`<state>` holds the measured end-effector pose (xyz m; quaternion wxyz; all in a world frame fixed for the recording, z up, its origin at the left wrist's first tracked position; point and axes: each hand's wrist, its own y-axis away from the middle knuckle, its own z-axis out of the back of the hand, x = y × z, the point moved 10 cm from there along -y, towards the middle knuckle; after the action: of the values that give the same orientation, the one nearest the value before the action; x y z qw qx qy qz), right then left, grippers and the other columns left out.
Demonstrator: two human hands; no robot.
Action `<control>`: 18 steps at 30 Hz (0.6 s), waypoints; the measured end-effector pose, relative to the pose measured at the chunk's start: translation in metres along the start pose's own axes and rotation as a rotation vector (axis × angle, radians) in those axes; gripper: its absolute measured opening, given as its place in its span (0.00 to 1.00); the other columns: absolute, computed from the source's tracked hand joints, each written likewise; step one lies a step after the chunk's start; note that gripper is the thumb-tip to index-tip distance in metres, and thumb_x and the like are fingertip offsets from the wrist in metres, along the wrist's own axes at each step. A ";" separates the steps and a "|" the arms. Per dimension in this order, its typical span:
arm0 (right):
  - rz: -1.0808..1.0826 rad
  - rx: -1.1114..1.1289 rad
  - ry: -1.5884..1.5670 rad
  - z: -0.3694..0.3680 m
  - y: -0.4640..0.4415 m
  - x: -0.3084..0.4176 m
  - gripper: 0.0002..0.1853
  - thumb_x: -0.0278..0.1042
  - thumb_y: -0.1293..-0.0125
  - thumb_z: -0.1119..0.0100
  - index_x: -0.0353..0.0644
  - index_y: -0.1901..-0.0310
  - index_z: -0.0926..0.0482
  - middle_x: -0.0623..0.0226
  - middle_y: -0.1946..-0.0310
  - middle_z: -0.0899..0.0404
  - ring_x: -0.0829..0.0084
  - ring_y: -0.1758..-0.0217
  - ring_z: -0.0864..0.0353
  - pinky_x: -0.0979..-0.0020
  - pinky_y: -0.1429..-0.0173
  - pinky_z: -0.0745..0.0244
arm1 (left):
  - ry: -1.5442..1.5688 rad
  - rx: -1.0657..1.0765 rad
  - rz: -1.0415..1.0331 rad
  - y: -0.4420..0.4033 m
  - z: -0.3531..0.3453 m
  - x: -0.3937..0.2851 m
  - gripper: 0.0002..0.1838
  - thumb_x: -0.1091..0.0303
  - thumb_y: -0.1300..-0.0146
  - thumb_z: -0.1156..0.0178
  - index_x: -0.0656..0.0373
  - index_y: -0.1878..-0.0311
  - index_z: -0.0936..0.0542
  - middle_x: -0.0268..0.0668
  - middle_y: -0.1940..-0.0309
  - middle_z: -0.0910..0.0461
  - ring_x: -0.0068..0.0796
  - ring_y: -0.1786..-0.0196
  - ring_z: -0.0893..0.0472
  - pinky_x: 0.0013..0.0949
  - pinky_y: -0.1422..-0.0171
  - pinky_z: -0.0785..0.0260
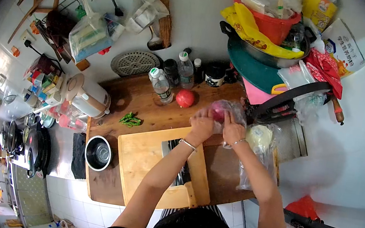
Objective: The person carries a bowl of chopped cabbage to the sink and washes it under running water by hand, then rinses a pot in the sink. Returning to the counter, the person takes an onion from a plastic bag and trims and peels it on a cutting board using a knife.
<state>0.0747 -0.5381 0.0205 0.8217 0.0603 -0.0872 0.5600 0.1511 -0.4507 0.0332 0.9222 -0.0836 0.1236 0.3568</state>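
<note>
Both hands are at a clear plastic bag [238, 109] with something purple-red inside, at the right back of the wooden table. My left hand [203, 125] presses on the bag's left side, its fingertips at the purple-red thing. On the bag's front right part lies my right hand [234, 130], its fingers bent around the plastic. Just left of the bag sits a red tomato [185, 98]. Nearer me is a light wooden cutting board [142, 160] with a cleaver [181, 173] lying on it, partly hidden by my left forearm.
Green peppers [131, 119] and a metal bowl [98, 153] are at the left. Bottles [160, 86] and a kettle [86, 96] stand behind. A bagged pale vegetable [259, 137] lies right of my right hand. Stacked pans and a red basin [271, 26] rise at the back right.
</note>
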 end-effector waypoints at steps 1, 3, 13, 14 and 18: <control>-0.026 -0.004 -0.005 0.014 -0.006 0.002 0.34 0.41 0.39 0.49 0.47 0.32 0.46 0.45 0.37 0.37 0.50 0.59 0.18 0.53 0.54 0.24 | -0.069 -0.108 -0.076 -0.004 0.009 -0.004 0.31 0.53 0.46 0.41 0.65 0.44 0.29 0.48 0.49 0.23 0.45 0.48 0.22 0.47 0.47 0.30; -0.050 -0.005 -0.009 0.019 -0.022 0.002 0.36 0.42 0.38 0.50 0.48 0.30 0.51 0.44 0.37 0.37 0.49 0.58 0.19 0.53 0.55 0.24 | -0.138 -0.213 -0.150 -0.012 0.012 -0.004 0.34 0.55 0.47 0.39 0.65 0.40 0.33 0.49 0.47 0.25 0.46 0.48 0.23 0.49 0.47 0.31; -0.289 -0.106 -0.674 -0.024 -0.056 -0.037 0.34 0.54 0.36 0.51 0.43 0.34 0.45 0.45 0.42 0.31 0.48 0.42 0.30 0.56 0.40 0.35 | 0.709 0.027 0.069 -0.063 -0.085 0.063 0.43 0.54 0.59 0.30 0.70 0.42 0.35 0.56 0.48 0.27 0.51 0.43 0.28 0.41 0.38 0.35; -0.336 -0.118 -0.806 -0.031 -0.058 -0.042 0.36 0.57 0.36 0.51 0.42 0.34 0.44 0.47 0.40 0.33 0.51 0.37 0.33 0.59 0.36 0.39 | 0.949 0.060 0.116 -0.064 -0.090 0.063 0.42 0.57 0.59 0.30 0.69 0.42 0.35 0.57 0.48 0.28 0.51 0.43 0.28 0.41 0.38 0.35; -0.571 -0.020 -0.958 -0.065 -0.058 -0.057 0.38 0.62 0.36 0.55 0.42 0.34 0.45 0.46 0.37 0.37 0.50 0.34 0.37 0.59 0.33 0.43 | 0.810 0.100 0.115 -0.061 -0.070 0.046 0.39 0.60 0.56 0.32 0.69 0.42 0.35 0.56 0.46 0.29 0.48 0.44 0.26 0.40 0.40 0.33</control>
<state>0.1133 -0.5984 -0.0551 0.8099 0.3214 -0.4366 0.2240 0.2136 -0.4823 -0.0432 0.7804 -0.1653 0.4984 0.3396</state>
